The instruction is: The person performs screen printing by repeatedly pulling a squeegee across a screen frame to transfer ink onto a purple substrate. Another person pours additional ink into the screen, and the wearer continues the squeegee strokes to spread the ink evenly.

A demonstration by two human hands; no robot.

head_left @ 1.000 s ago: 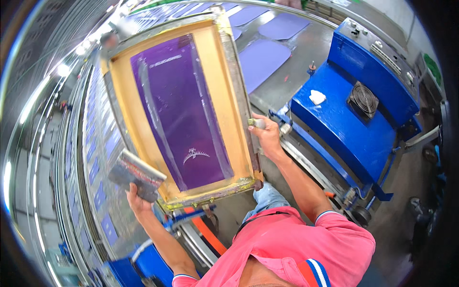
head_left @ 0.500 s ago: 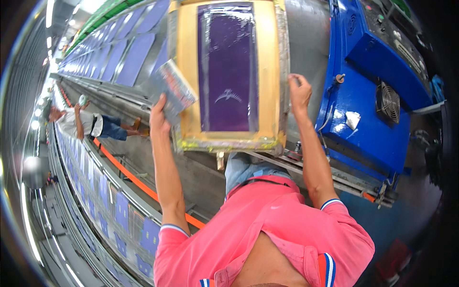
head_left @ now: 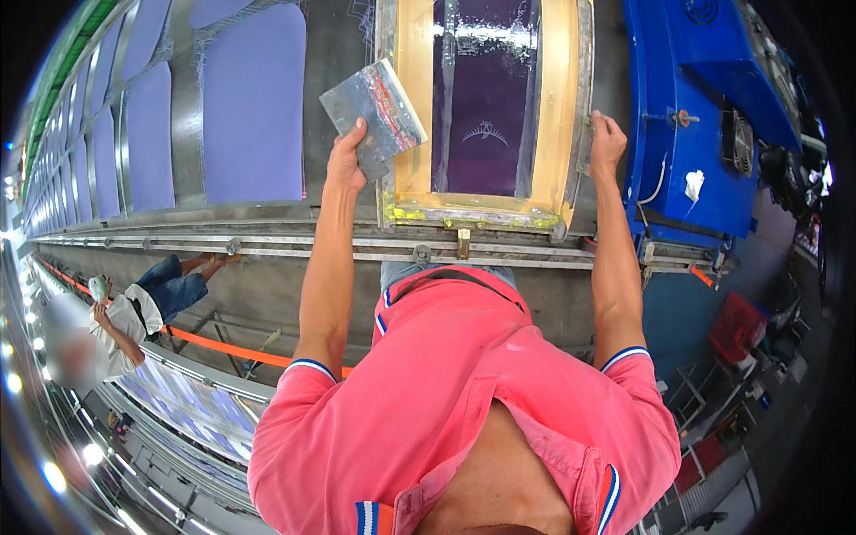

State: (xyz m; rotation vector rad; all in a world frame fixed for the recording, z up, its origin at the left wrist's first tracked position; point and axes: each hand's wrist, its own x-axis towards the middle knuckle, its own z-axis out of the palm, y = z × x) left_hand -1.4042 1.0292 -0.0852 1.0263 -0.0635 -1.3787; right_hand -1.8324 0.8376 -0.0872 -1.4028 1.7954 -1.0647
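A screen-printing frame (head_left: 555,107) with pale yellow borders and a dark purple centre lies in front of me, a small pale curved design showing near its lower end. My left hand (head_left: 346,159) is closed on a flat, booklet-like rectangle (head_left: 374,111), grey-blue with red print and a cream edge. This rectangle overlaps the frame's left side. At the frame's right rim, my right hand (head_left: 608,143) has its fingers curled in against the edge; their tips are partly hidden. A brass-coloured fitting (head_left: 464,244) sticks out at the frame's near end.
Flat lilac panels (head_left: 254,107) lie in rows on the long table to the left. A metal rail (head_left: 357,249) runs along its near edge. A blue machine (head_left: 660,169) stands close on the right. Another person (head_left: 147,308) stands at lower left beside an orange strip (head_left: 241,350).
My view has turned, and the lilac panels look larger and nearer. The frame and both hands sit farther right in view. The booklet-like rectangle remains in my left hand.
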